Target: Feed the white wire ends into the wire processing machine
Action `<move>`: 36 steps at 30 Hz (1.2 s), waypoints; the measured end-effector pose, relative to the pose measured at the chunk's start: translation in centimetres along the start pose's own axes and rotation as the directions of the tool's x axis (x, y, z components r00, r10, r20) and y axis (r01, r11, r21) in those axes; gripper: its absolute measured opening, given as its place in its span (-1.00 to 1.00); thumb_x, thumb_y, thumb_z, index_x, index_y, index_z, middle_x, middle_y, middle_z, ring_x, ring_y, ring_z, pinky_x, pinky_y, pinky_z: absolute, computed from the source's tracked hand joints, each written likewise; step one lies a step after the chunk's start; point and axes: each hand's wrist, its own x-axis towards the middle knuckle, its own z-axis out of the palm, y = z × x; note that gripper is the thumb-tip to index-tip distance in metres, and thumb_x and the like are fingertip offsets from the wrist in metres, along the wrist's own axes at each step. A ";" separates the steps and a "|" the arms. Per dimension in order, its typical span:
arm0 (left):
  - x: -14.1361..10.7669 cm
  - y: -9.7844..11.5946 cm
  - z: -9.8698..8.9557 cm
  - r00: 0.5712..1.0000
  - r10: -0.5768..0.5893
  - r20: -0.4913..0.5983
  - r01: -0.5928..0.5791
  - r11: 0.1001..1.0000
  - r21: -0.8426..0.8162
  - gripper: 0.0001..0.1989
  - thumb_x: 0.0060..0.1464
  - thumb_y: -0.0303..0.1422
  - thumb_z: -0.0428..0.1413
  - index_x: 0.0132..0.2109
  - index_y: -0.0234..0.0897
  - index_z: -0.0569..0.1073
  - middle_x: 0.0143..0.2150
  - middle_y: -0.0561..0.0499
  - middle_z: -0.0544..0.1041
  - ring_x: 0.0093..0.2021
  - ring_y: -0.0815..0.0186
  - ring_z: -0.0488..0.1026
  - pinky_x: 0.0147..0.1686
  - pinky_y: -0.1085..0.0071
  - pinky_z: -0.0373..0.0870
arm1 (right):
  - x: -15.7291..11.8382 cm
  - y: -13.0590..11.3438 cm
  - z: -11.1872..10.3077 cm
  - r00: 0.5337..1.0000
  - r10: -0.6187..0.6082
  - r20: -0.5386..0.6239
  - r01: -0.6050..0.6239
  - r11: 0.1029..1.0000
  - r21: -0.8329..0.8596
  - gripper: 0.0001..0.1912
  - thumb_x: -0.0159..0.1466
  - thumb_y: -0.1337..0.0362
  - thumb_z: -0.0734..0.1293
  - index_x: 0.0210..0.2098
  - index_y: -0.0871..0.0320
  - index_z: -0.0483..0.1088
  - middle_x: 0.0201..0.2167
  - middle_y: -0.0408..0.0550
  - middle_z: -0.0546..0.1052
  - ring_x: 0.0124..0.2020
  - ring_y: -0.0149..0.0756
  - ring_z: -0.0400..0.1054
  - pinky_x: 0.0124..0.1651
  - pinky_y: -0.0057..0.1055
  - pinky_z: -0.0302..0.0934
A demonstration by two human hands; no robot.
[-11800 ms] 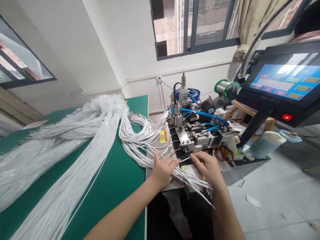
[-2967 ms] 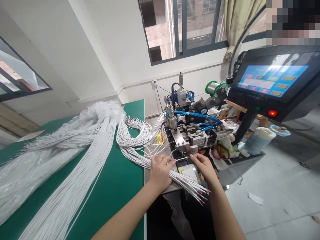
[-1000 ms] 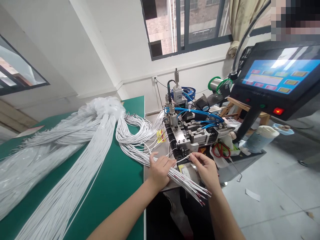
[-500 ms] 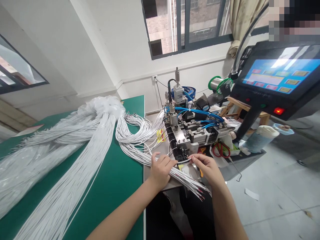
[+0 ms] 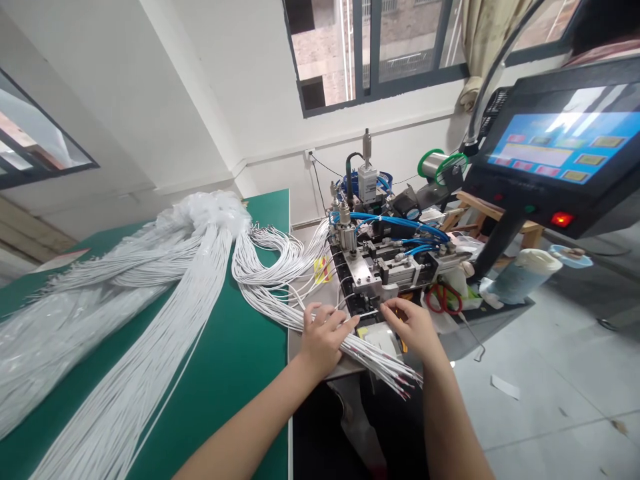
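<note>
My left hand (image 5: 324, 339) lies curled over a bundle of white cables (image 5: 377, 357), whose stripped, reddish ends fan out toward my lap. A single white cable (image 5: 369, 313) runs from beside my left thumb to my right hand (image 5: 409, 327). The right thumb and fingertips pinch that cable close to its end, right at the front of a wire-processing machine (image 5: 363, 273). The fingertips hide the cable's very tip. Several more white cables lead from the machine's left side back to the coiled bundle (image 5: 260, 267).
Long white cables (image 5: 165, 327) and plastic wrapping (image 5: 210, 212) cover much of the green table (image 5: 250, 400). A touch-screen panel (image 5: 560, 143) stands at right, with red-handled scissors (image 5: 444, 298) and a blue container (image 5: 523, 275) below. A green-rimmed wire spool (image 5: 440, 165) sits behind the machine.
My right hand has shifted slightly up toward the machine, bringing the single cable closer to it. A rear upright part of the machine has moved up and to the right. My left hand stays nearly still.
</note>
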 end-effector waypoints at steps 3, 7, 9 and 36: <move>-0.1 0.0 0.2 0.998 -0.024 0.050 0.023 0.999 0.022 -0.51 -0.04 -0.59 0.01 0.03 -0.07 0.45 -0.23 0.02 0.52 -0.13 0.22 0.33 0.03 0.11 0.02 | 0.3 0.4 0.5 0.999 0.011 0.032 -0.014 0.996 0.090 -0.73 0.23 0.10 0.22 -0.42 0.16 0.39 -0.51 -0.12 0.45 -0.46 -0.30 0.29 -0.38 -0.44 0.15; 0.0 0.0 0.2 0.991 -0.046 0.124 0.046 0.999 0.006 -0.49 -0.05 -0.60 0.00 0.04 -0.08 0.44 -0.22 0.00 0.52 -0.13 0.21 0.33 0.02 0.10 0.04 | 0.8 0.8 0.9 0.995 0.011 0.101 -0.029 0.985 0.173 -0.74 0.23 0.13 0.21 -0.49 0.15 0.30 -0.58 -0.20 0.31 -0.50 -0.37 0.17 -0.43 -0.48 0.06; 0.1 0.0 0.2 0.988 -0.059 0.144 0.060 0.998 -0.003 -0.49 -0.04 -0.60 0.00 0.04 -0.07 0.44 -0.23 -0.01 0.51 -0.13 0.20 0.34 0.01 0.10 0.05 | 1.0 1.0 1.0 0.990 0.019 0.141 -0.050 0.974 0.223 -0.74 0.22 0.14 0.21 -0.52 0.15 0.26 -0.58 -0.22 0.25 -0.50 -0.39 0.13 -0.42 -0.48 0.04; 0.2 0.0 0.1 0.972 -0.189 0.136 0.190 0.982 0.007 -0.59 -0.05 -0.49 0.09 -0.01 -0.17 0.44 0.02 -0.07 0.47 0.04 0.13 0.33 0.10 0.01 -0.02 | -0.5 2.2 0.5 0.979 0.201 0.033 -0.198 0.897 0.396 -0.56 0.15 -0.08 0.32 -0.54 0.19 0.29 -0.60 -0.21 0.24 -0.54 -0.43 0.10 -0.47 -0.49 0.01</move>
